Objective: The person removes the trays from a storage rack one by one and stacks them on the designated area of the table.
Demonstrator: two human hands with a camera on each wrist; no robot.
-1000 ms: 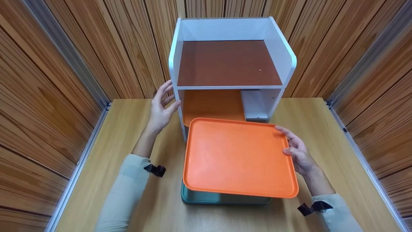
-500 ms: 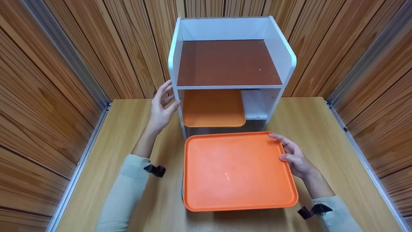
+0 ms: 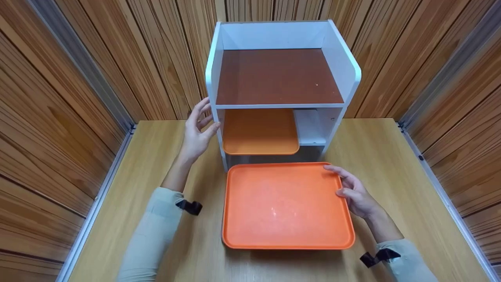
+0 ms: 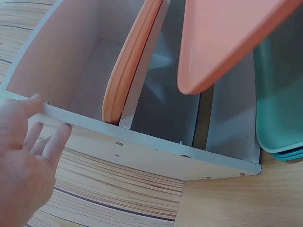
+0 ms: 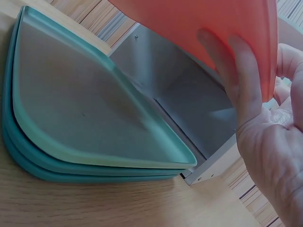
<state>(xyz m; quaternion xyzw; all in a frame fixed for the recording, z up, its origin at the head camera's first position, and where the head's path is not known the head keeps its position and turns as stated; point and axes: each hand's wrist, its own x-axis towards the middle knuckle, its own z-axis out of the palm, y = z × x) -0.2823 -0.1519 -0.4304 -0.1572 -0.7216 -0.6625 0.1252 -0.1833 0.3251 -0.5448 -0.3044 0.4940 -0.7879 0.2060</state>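
Observation:
My right hand (image 3: 357, 196) grips an orange tray (image 3: 287, 207) by its right edge, thumb on top and fingers underneath. In the right wrist view, that tray is held above a stack of teal trays (image 5: 94, 104) on the table; from the head view the stack is hidden. My left hand (image 3: 196, 131) rests against the left side panel of a white shelf unit (image 3: 274, 105), thumb at the front edge and fingers along the outer side. Inside the unit's middle level, on the left, lie stacked orange trays (image 4: 128, 66), seen from the head as one tray (image 3: 260, 133).
The shelf unit's top level has a brown board (image 3: 278, 76). A white strip of shelf (image 3: 309, 127) shows right of the stored trays. Wood-patterned walls (image 3: 117, 58) surround the light wooden table (image 3: 375, 156), with metal rails (image 3: 94, 207) along both sides.
The orange tray in my right hand has come away from the shelf front, straightened, then shifted slightly left, covering the teal stack from above. My left hand has stayed put.

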